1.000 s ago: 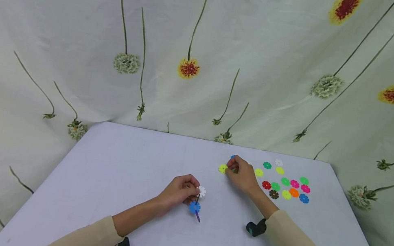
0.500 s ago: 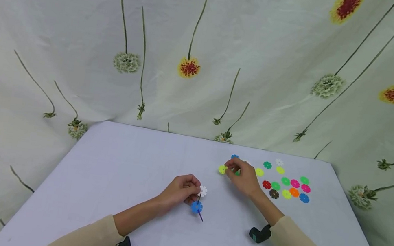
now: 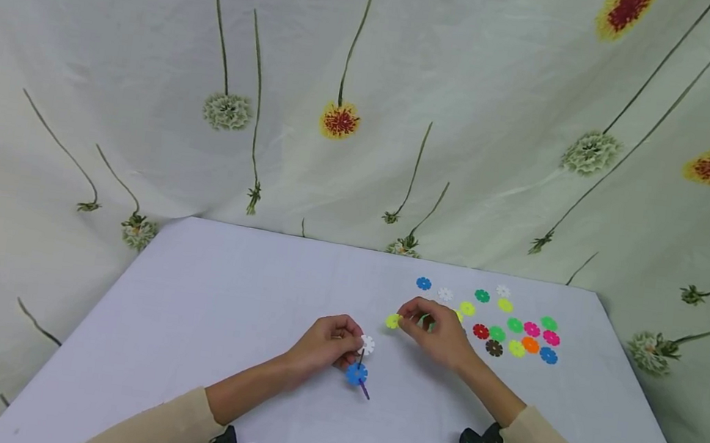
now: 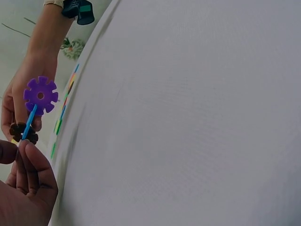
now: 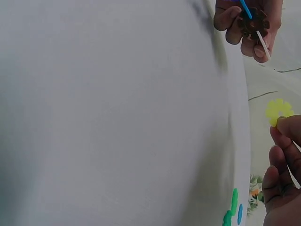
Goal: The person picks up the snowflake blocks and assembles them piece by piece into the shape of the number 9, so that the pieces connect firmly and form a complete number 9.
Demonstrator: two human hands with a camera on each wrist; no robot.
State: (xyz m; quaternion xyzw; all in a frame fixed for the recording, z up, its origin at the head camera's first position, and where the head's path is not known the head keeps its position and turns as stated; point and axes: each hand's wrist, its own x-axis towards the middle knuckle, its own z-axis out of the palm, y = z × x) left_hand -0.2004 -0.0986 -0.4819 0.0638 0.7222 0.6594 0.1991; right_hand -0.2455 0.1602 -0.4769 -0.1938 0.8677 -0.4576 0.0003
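Note:
In the head view my left hand (image 3: 328, 345) pinches a short chain of interlocking discs, held above the table. A white notched disc (image 3: 368, 345) sits at its top, a blue disc (image 3: 357, 374) lower down, and a purple disc (image 4: 33, 94) at the end. Between white and blue is a brown disc (image 5: 246, 22), partly seen edge-on from the head. My right hand (image 3: 444, 334) pinches a yellow notched disc (image 3: 392, 321) by its edge between thumb and fingers. A small gap separates the yellow disc from the chain.
Several loose discs lie at the right back of the white table (image 3: 220, 286), among them a red disc (image 3: 480, 331), an orange disc (image 3: 530, 346) and a blue one (image 3: 423, 283). A flower-printed cloth (image 3: 478, 81) hangs behind the table's far edge.
My right hand has drawn the yellow disc slightly toward me and left, uncovering blue and white discs behind it. My left hand stays nearly in place; its chain has tilted slightly right.

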